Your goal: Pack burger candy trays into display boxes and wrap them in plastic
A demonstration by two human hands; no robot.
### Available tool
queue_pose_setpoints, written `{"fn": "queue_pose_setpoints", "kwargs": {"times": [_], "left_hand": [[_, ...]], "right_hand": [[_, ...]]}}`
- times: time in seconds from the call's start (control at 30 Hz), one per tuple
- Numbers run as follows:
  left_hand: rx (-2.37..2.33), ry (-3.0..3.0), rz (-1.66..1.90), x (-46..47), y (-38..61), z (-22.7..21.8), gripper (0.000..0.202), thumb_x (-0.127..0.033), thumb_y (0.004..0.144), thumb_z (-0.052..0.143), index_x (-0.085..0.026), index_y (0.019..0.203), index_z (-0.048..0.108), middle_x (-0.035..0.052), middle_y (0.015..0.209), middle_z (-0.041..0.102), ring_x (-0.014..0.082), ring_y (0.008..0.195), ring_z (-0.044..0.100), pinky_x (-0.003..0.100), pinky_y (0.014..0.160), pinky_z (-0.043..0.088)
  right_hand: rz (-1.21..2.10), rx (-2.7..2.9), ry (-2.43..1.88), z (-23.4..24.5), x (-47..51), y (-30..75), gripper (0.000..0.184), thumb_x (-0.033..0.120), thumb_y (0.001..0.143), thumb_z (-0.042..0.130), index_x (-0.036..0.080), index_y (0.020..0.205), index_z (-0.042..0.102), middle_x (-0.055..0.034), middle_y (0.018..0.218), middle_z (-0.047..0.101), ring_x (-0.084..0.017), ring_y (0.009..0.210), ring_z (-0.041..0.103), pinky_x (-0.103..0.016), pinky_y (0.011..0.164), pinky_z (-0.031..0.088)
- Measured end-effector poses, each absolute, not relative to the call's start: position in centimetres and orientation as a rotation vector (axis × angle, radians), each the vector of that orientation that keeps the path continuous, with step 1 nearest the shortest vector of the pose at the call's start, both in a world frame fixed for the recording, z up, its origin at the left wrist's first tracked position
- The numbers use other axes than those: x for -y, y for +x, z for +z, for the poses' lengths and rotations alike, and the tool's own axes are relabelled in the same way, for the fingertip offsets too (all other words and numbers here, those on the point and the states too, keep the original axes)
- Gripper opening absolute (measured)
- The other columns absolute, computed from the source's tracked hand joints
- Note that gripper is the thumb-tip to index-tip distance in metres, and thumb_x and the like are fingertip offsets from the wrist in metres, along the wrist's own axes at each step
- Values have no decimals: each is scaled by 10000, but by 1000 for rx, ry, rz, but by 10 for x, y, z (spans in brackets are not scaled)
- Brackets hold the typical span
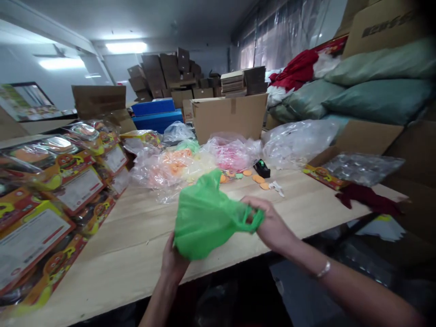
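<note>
A green plastic bag [204, 218] hangs just above the front edge of the wooden table [129, 236]. My left hand [173, 261] grips the bag from below, its fingers mostly hidden behind the plastic. My right hand [267, 222] is closed on the bag's handle at the right side. Beyond the bag lie clear bags of orange and pink pieces [177, 165], with loose orange discs [258, 178] and a small black device [262, 168] on the table.
Stacks of packaged toys in yellow-orange blister cards [51, 200] crowd the table's left side. An open cardboard box [230, 116] stands at the back. Another box with clear trays [357, 165] and a dark red cloth [366, 197] lie at right. Sacks pile up far right.
</note>
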State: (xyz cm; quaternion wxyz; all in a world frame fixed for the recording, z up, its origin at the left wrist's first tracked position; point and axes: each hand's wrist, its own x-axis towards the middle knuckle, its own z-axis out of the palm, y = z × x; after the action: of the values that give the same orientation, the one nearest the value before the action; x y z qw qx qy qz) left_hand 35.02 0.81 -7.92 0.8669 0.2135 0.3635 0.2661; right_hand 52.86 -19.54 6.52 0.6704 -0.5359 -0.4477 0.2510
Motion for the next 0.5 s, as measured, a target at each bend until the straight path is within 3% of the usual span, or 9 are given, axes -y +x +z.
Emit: {"fn": "queue_pose_setpoints", "kwargs": {"times": [0.07, 0.17, 0.2, 0.27, 0.37, 0.5], "left_hand": [[-922, 450, 641, -21, 311, -93, 427, -232, 862, 543, -140, 1276, 587, 90, 942, 759, 259, 919, 720, 406, 898, 542], [-1112, 427, 717, -33, 266, -119, 348, -198, 806, 543, -189, 1137, 651, 44, 869, 765, 240, 805, 728, 348, 760, 573], [-1159, 424, 719, -36, 257, -127, 295, -214, 801, 541, -207, 1068, 668, 33, 838, 763, 243, 767, 725, 345, 720, 573], [-1236, 433, 709, -38, 250, -138, 186, -249, 795, 542, -222, 924, 674, 25, 746, 743, 263, 732, 717, 358, 682, 568], [-1235, 469, 736, -34, 257, -147, 114, -293, 782, 566, -224, 825, 646, 41, 691, 712, 304, 827, 715, 390, 738, 563], [-1146, 465, 897, -28, 281, -155, 220, -412, 741, 622, -217, 842, 632, 86, 745, 702, 349, 946, 684, 439, 834, 528]], "right_hand": [[942, 1301, -1105, 44, 183, 541, 207, 366, 810, 698, 163, 846, 680, -6, 748, 625, -114, 658, 582, -237, 610, 471], [1262, 1484, -939, 4, 146, 589, 549, 583, 711, 744, 139, 1029, 681, -102, 983, 675, -209, 885, 651, -340, 800, 518], [1172, 1364, -999, -11, 125, 608, 602, 661, 736, 672, 143, 1044, 666, -114, 997, 678, -224, 897, 656, -357, 803, 524], [756, 1083, -1427, -44, 72, 641, 508, 609, 840, 551, 164, 1068, 640, -106, 1015, 679, -214, 900, 659, -346, 796, 525], [363, 923, -1912, -82, -15, 666, 441, 461, 777, 648, 152, 1090, 623, -128, 1085, 665, -269, 1044, 616, -391, 906, 487], [226, 1043, -2051, -115, -91, 667, 596, 408, 706, 710, 115, 1202, 560, -216, 1242, 584, -362, 1225, 484, -476, 1032, 371]]}}
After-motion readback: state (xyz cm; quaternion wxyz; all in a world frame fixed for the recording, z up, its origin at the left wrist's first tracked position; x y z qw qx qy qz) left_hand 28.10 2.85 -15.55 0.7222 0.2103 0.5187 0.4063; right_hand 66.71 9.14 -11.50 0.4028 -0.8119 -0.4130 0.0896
